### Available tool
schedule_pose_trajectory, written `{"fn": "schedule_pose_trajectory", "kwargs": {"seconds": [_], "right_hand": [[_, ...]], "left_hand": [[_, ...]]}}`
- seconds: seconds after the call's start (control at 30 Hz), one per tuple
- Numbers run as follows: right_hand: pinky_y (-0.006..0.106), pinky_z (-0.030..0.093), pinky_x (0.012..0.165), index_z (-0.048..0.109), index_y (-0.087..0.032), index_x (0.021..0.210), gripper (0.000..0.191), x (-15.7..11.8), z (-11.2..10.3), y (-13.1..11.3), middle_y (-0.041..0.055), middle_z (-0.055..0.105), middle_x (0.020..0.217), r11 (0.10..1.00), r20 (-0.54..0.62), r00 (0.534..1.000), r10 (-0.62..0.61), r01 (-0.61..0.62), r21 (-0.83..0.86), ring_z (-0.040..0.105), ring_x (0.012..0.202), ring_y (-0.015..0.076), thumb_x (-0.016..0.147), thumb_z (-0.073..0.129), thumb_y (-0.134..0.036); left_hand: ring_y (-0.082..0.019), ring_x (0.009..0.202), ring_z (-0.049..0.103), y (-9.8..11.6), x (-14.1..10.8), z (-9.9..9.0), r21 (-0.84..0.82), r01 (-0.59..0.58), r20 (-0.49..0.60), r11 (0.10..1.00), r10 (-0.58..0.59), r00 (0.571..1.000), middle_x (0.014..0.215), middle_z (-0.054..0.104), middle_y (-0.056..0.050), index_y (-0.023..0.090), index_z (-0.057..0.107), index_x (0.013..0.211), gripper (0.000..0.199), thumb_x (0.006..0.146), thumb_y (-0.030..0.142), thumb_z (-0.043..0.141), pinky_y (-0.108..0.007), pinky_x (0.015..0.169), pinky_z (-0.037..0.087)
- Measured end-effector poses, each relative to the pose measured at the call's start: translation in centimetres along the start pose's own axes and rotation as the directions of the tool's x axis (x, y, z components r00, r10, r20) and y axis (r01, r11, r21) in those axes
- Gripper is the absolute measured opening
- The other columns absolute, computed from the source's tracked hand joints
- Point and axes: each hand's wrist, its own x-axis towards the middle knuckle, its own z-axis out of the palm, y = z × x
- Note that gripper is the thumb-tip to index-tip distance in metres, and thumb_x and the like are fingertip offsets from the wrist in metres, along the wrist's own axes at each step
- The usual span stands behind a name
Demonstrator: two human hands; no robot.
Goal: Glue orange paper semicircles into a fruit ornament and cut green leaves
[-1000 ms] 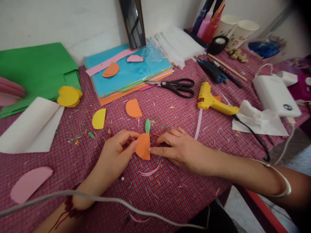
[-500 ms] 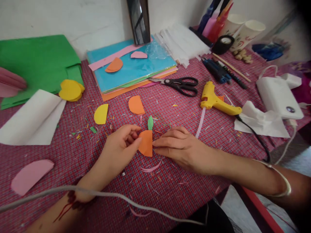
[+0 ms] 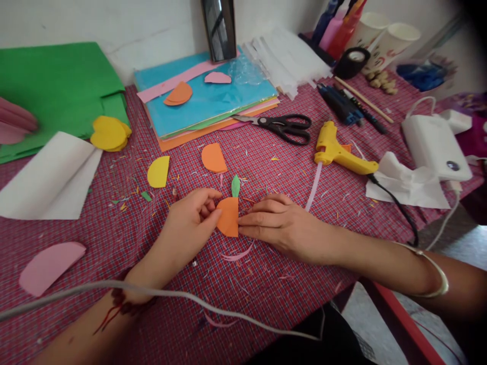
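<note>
An orange paper half-circle (image 3: 229,218) lies on the checked cloth, its straight edge to the right. A small green paper leaf (image 3: 236,186) stands at its top corner. My left hand (image 3: 192,218) pinches the curved left edge between thumb and curled fingers. On the other side, my right hand (image 3: 283,225) rests flat with its fingers stretched out, fingertips at the straight edge. Another orange half-circle (image 3: 213,158) and a yellow half-circle (image 3: 159,172) lie just beyond. Thin pink paper strips (image 3: 238,252) curl below the orange piece.
Black-handled scissors (image 3: 285,126) lie beside a stack of coloured sheets (image 3: 205,99). A yellow glue gun (image 3: 338,152) rests at the right, its cord trailing down. A pale cable (image 3: 182,304) crosses in front. A pink half-circle (image 3: 51,266) lies left; a power bank (image 3: 436,144) stands right.
The whole view has shifted slightly, so things sit a little higher in the picture. Both hands stay at the orange half-circle with almost the same pose.
</note>
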Motion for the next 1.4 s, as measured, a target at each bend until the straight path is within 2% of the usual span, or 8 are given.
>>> {"fn": "schedule_pose_trajectory", "kwargs": {"seconds": [0.23, 0.43, 0.57, 0.7, 0.83, 1.0, 1.17, 1.4], "right_hand": [[0.039, 0.032, 0.099, 0.060, -0.020, 0.123, 0.030, 0.2, 0.2, -0.1, 0.0033, 0.065, 0.127, 0.999, 0.010, 0.999, 0.032, -0.032, 0.018, 0.053, 0.116, 0.0189, 0.099, 0.042, -0.017], [0.041, 0.033, 0.098, 0.055, -0.023, 0.131, 0.034, 0.2, 0.4, -0.2, 0.0039, 0.063, 0.129, 0.998, 0.029, 0.999, 0.033, -0.032, -0.047, 0.053, 0.115, 0.0207, 0.098, 0.046, -0.021], [0.041, 0.032, 0.100, 0.057, -0.024, 0.128, 0.031, 0.2, 0.7, -0.1, 0.0024, 0.060, 0.133, 0.998, -0.004, 1.000, 0.028, -0.028, -0.053, 0.049, 0.122, 0.0214, 0.099, 0.046, -0.023], [0.042, 0.031, 0.102, 0.057, -0.024, 0.127, 0.031, 0.2, 0.7, -0.1, 0.0017, 0.060, 0.134, 0.999, -0.004, 1.000, 0.029, -0.029, -0.045, 0.048, 0.124, 0.0217, 0.100, 0.043, -0.024], [0.042, 0.033, 0.100, 0.058, -0.024, 0.127, 0.031, 0.3, 0.6, -0.2, 0.0039, 0.060, 0.133, 0.999, -0.014, 0.999, 0.040, -0.040, -0.037, 0.050, 0.123, 0.0220, 0.099, 0.045, -0.023], [0.042, 0.036, 0.097, 0.058, -0.023, 0.127, 0.031, 0.3, 0.4, -0.2, 0.0042, 0.062, 0.130, 0.999, -0.015, 0.999, 0.029, -0.030, -0.037, 0.052, 0.119, 0.0229, 0.098, 0.046, -0.022], [0.040, 0.040, 0.092, 0.059, -0.021, 0.124, 0.029, 0.4, 0.2, -0.2, 0.0045, 0.063, 0.128, 0.999, -0.041, 0.999, 0.019, -0.020, -0.039, 0.054, 0.115, 0.0230, 0.098, 0.047, -0.021], [0.038, 0.041, 0.088, 0.065, -0.020, 0.113, 0.022, 0.4, 0.1, -0.4, 0.0060, 0.068, 0.113, 0.999, -0.069, 0.998, 0.012, -0.015, -0.044, 0.058, 0.102, 0.0214, 0.094, 0.056, -0.020]], "left_hand": [[-0.012, 0.059, 0.056, 0.0, 0.0, 0.1, -0.023, 0.027, -0.001, 0.999, -0.027, 1.000, 0.067, 0.057, 0.003, 0.021, 0.064, 0.094, 0.019, 0.077, 0.018, 0.057, -0.026, 0.054, 0.045], [-0.013, 0.061, 0.060, -0.1, -0.5, 0.0, 0.024, 0.005, -0.023, 1.000, -0.004, 1.000, 0.070, 0.060, 0.002, 0.020, 0.062, 0.099, 0.020, 0.081, 0.019, 0.055, -0.027, 0.058, 0.050], [-0.017, 0.081, 0.066, 0.5, 0.1, -1.8, 0.302, -0.153, -0.128, 0.941, 0.199, 0.972, 0.093, 0.068, -0.003, 0.022, 0.059, 0.107, 0.021, 0.087, 0.023, 0.053, -0.035, 0.075, 0.054], [-0.027, 0.115, 0.057, 1.1, 3.3, -3.4, 0.572, -0.303, -0.037, 0.762, 0.392, 0.919, 0.120, 0.063, -0.011, 0.018, 0.056, 0.117, 0.032, 0.085, 0.024, 0.057, -0.046, 0.100, 0.045], [-0.029, 0.117, 0.056, 0.6, 6.6, -3.1, 0.618, -0.296, 0.058, 0.728, 0.332, 0.941, 0.124, 0.061, -0.014, 0.014, 0.052, 0.124, 0.049, 0.079, 0.030, 0.066, -0.047, 0.102, 0.044], [-0.030, 0.107, 0.060, 0.4, 7.8, -2.0, 0.672, -0.163, -0.053, 0.722, 0.267, 0.962, 0.112, 0.065, -0.013, 0.015, 0.055, 0.118, 0.050, 0.077, 0.041, 0.067, -0.046, 0.095, 0.047], [-0.032, 0.103, 0.061, 1.3, 7.7, -0.9, 0.715, -0.099, -0.138, 0.692, 0.279, 0.950, 0.105, 0.066, -0.015, 0.014, 0.057, 0.110, 0.040, 0.079, 0.038, 0.062, -0.048, 0.091, 0.048], [-0.028, 0.101, 0.063, 1.3, 7.8, -1.7, 0.552, -0.090, -0.117, 0.829, 0.184, 0.976, 0.108, 0.066, -0.013, 0.016, 0.058, 0.108, 0.038, 0.074, 0.033, 0.063, -0.047, 0.092, 0.048]]}}
